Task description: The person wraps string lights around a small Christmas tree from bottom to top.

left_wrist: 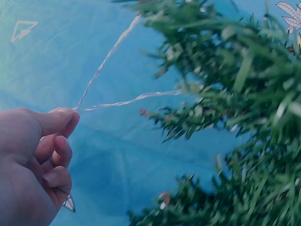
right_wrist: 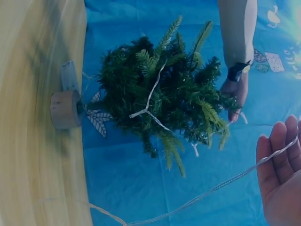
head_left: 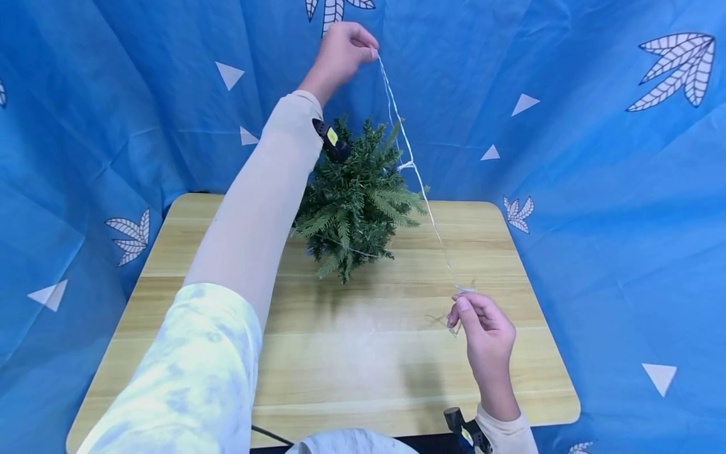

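A small artificial Christmas tree (head_left: 357, 195) stands toward the back of the table. Behind it and above its top, my left hand (head_left: 345, 53) pinches a thin clear wire of a string light (head_left: 404, 133) between thumb and index finger. Two strands run from that pinch toward the branches in the left wrist view, where the left hand (left_wrist: 35, 160) shows close up. From there the wire slopes down to my right hand (head_left: 488, 328), held above the table's front right with its fingers curled on the wire. Another stretch of string light (right_wrist: 149, 101) lies across the branches in the right wrist view.
The tree's round wooden base (right_wrist: 65, 110) stands on the light wood table (head_left: 351, 372). Beside the base is a pale box (right_wrist: 69, 75). Blue patterned cloth (head_left: 612, 189) hangs around the back and sides. A dark cable (head_left: 272, 435) lies at the front edge.
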`<state>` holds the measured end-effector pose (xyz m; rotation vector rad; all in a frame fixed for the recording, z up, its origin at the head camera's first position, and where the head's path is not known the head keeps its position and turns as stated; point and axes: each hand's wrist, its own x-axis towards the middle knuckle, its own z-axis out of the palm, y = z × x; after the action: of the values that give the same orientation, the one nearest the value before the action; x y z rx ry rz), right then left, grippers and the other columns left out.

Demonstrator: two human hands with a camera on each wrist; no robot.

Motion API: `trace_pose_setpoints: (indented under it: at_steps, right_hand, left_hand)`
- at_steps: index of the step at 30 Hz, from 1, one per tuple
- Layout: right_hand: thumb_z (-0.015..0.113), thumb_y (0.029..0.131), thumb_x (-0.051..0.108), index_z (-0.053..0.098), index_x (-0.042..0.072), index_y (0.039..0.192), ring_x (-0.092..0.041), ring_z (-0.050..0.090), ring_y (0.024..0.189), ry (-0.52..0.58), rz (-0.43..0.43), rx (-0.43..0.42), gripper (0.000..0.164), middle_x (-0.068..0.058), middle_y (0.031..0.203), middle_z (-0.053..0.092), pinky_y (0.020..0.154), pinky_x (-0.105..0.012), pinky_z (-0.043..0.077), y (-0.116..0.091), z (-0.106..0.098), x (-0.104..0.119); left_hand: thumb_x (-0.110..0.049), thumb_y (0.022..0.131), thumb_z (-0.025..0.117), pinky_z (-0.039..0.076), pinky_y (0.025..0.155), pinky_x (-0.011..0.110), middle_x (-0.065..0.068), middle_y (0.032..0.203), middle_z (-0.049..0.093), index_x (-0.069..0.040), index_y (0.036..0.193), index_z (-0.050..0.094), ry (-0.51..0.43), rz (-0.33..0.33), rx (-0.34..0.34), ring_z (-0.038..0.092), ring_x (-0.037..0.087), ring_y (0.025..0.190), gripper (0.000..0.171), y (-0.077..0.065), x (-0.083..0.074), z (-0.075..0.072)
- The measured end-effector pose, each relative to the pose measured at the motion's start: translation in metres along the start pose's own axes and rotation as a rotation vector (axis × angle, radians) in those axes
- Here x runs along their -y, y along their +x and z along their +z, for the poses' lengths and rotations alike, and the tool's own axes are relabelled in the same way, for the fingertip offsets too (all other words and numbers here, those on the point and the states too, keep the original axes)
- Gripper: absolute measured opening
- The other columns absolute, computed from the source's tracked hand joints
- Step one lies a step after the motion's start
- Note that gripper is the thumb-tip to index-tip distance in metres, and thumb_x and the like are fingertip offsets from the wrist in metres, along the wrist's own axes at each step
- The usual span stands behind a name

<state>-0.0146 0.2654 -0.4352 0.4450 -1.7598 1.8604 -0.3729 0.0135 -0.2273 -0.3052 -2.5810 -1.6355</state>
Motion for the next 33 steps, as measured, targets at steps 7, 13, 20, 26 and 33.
trace_pose_setpoints:
  at_steps: [7,13,20,26,33]
  right_hand:
    - [0.05,0.09,-0.024,0.059,-0.022,0.094,-0.011,0.062,0.066,-0.014,-0.048,0.07,0.011,-0.007,0.071,0.063,0.063,-0.018,0.052,-0.005,-0.006,0.004]
    - [0.051,0.087,-0.026,0.061,-0.019,0.094,-0.011,0.061,0.066,-0.008,-0.097,0.133,0.014,-0.009,0.071,0.062,0.063,-0.019,0.05,-0.012,-0.008,0.004]
    - [0.052,0.085,-0.027,0.062,-0.019,0.095,-0.012,0.06,0.065,0.019,-0.12,0.181,0.016,-0.011,0.069,0.062,0.065,-0.018,0.051,-0.019,-0.013,0.006]
    - [0.052,0.085,-0.027,0.063,-0.019,0.096,-0.012,0.061,0.065,0.025,-0.121,0.212,0.017,-0.01,0.069,0.062,0.067,-0.018,0.051,-0.023,-0.023,0.006]
    - [0.056,0.088,-0.022,0.063,-0.02,0.099,-0.012,0.061,0.066,0.039,-0.171,0.261,0.014,-0.014,0.07,0.063,0.07,-0.019,0.053,-0.028,-0.036,0.007]
  left_hand:
    - [-0.021,0.1,0.063,0.04,0.102,0.023,-0.005,0.112,0.061,-0.014,0.115,0.071,-0.083,-0.026,-0.067,0.054,0.008,0.107,0.019,-0.012,-0.002,-0.008]
    - [-0.022,0.1,0.062,0.041,0.101,0.023,-0.006,0.113,0.061,-0.014,0.116,0.071,-0.09,-0.034,-0.099,0.053,0.007,0.107,0.02,-0.019,0.006,-0.011]
    - [-0.022,0.1,0.063,0.042,0.1,0.024,-0.006,0.114,0.061,-0.014,0.117,0.071,-0.115,-0.037,-0.177,0.054,0.007,0.108,0.02,-0.031,0.016,-0.018]
    - [-0.024,0.099,0.063,0.043,0.098,0.024,-0.005,0.114,0.062,-0.016,0.117,0.071,-0.133,-0.053,-0.197,0.054,0.007,0.106,0.022,-0.045,0.011,-0.02]
    - [-0.022,0.098,0.064,0.043,0.086,0.022,-0.005,0.118,0.061,-0.015,0.119,0.07,-0.174,-0.09,-0.171,0.051,0.008,0.099,0.022,-0.064,0.006,-0.026]
